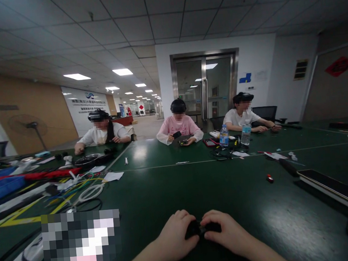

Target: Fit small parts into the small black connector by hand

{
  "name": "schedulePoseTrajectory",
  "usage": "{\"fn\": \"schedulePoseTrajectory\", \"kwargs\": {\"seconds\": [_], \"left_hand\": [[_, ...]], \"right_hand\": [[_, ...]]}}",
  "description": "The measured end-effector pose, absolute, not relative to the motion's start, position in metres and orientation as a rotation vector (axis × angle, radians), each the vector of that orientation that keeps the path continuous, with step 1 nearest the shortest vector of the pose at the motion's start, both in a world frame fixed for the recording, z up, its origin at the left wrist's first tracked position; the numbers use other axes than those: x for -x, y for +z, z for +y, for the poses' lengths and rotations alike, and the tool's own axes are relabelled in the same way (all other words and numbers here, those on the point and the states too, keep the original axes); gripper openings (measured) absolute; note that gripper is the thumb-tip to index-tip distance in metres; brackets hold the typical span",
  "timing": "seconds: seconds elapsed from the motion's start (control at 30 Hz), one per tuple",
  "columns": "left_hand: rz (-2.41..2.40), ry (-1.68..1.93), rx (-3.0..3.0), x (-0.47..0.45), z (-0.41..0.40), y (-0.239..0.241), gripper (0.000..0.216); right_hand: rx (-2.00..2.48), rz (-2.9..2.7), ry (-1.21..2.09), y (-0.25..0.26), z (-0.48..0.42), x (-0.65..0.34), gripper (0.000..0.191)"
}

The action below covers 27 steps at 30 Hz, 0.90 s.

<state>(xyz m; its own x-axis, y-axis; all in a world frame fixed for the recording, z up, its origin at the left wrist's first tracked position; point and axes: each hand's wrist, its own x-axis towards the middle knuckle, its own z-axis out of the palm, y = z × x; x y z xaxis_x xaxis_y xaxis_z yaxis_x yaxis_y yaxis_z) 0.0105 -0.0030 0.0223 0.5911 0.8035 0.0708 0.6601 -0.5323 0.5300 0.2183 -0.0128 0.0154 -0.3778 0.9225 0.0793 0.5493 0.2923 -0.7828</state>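
Low in the middle of the head view, my left hand (176, 234) and my right hand (228, 231) face each other just above the green table (155, 196). Between them is a small black object (199, 228), partly covered by my fingers, so its kind does not show. The left thumb and fingers close on its left end. On its right end, the right thumb and fingertips grip a dark, rounded part. Whether this is one piece or two touching pieces I cannot tell.
A phone (337, 188) lies at right, with a small red item (269, 178) nearby. Cables (90, 193), a blue tray (4, 190) and a white power strip (24, 259) crowd the left. Two bottles (223, 136) stand farther back. Three people in headsets sit opposite.
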Motion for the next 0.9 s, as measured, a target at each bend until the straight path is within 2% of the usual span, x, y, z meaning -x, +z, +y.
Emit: {"fn": "schedulePoseTrajectory", "kwargs": {"seconds": [0.13, 0.27, 0.53, 0.73, 0.9], "left_hand": [[1.201, 0.367, -2.411, -0.010, -0.004, 0.026, 0.043], [1.204, 0.356, -2.423, -0.009, -0.006, 0.029, 0.036], [1.197, 0.457, -2.427, -0.009, -0.005, 0.020, 0.039], [1.118, 0.466, -2.403, -0.004, -0.001, 0.016, 0.047], [1.137, 0.452, -2.364, -0.006, -0.002, 0.019, 0.044]], "right_hand": [[1.298, -2.056, 0.934, 0.018, -0.013, -0.219, 0.022], [1.298, -2.070, 0.942, 0.019, -0.014, -0.222, 0.029], [1.325, -2.085, 0.888, 0.015, -0.011, -0.218, 0.021], [1.364, -2.094, 0.839, 0.012, -0.016, -0.219, 0.024], [1.372, -2.121, 0.771, 0.011, -0.021, -0.217, 0.025]]}}
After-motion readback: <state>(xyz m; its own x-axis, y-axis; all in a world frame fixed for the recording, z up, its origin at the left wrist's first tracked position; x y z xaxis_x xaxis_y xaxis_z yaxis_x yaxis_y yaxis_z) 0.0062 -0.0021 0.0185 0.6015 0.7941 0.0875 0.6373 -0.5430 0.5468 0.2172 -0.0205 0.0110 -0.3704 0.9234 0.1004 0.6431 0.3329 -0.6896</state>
